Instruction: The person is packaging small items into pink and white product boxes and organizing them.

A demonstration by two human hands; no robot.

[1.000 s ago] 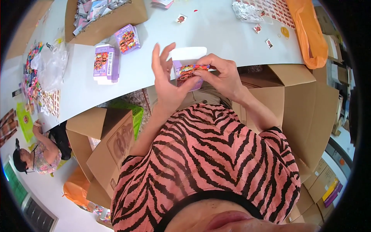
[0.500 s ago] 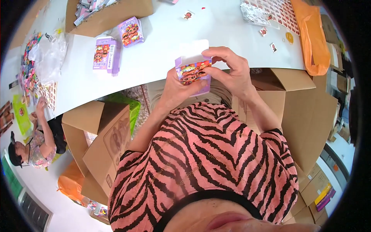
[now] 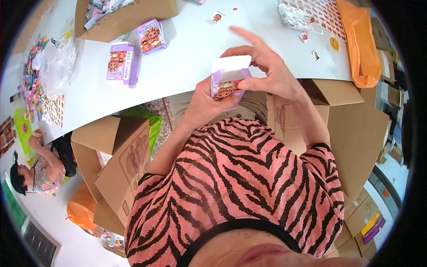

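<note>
Upper centre, the left hand (image 3: 203,101) grips a purple rectangular cardboard box (image 3: 226,90); the right hand (image 3: 274,73), fingers spread, seemingly touches it.

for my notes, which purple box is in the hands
The purple box with a raised white flap, held in the left hand, right hand touching it; the other two boxes lie on the table.

Packing workshop, by the look of it — a long white table (image 3: 178,66) is partly covered with printed purple boxes (image 3: 116,64), sticker sheets (image 3: 328,18) and clear plastic bags (image 3: 58,73). Open cardboard cartons (image 3: 356,133) are set along its near edge, more cartons (image 3: 359,216) are stacked lower right — and a co-worker (image 3: 46,171) is seen at left.
</note>
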